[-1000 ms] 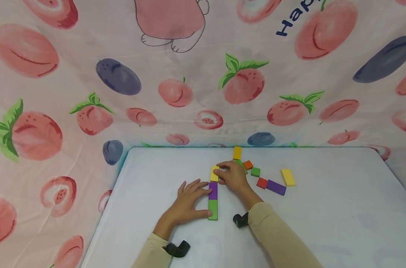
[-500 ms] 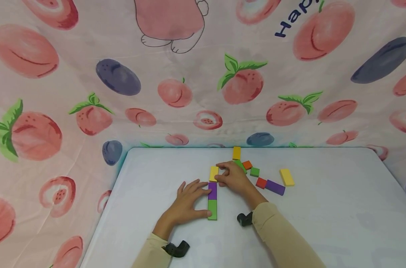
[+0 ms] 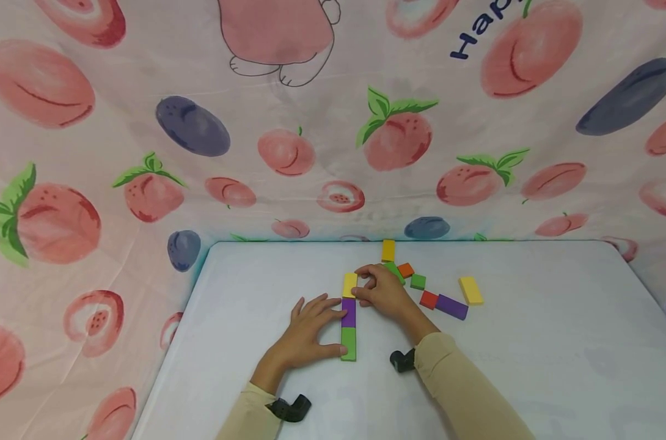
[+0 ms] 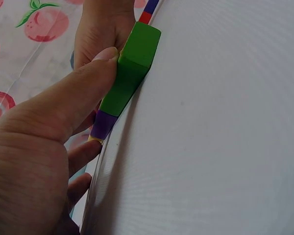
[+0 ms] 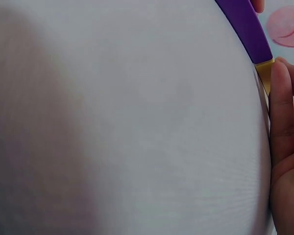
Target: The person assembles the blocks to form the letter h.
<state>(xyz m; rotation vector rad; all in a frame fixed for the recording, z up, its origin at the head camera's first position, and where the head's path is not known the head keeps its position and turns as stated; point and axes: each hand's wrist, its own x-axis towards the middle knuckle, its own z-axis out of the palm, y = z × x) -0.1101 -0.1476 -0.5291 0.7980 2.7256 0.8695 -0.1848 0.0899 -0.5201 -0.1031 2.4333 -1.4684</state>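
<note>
In the head view a green block (image 3: 349, 345), a purple block (image 3: 348, 316) and a yellow block (image 3: 349, 282) lie end to end in a straight row on the white table. My left hand (image 3: 308, 335) is spread along the row's left side, thumb at the green block and index fingertip on the purple one. With thumb and index finger my right hand (image 3: 385, 294) pinches the yellow block at the far end. The left wrist view shows the thumb against the green block (image 4: 134, 58). In the right wrist view fingers partly hide the yellow block (image 5: 265, 73) beside the purple one.
Right of my right hand lie a small orange block (image 3: 406, 270), a small green block (image 3: 418, 282), a red block (image 3: 429, 299), a purple block (image 3: 451, 307) and a yellow block (image 3: 470, 291). Another yellow block (image 3: 388, 250) lies by the table's back edge, near a partly covered green block (image 3: 395, 272).
The yellow block in my right hand has straightened and come flush against the purple block's end, closing a thin gap. My right thumb has slid slightly down it. My left hand stays in place.
</note>
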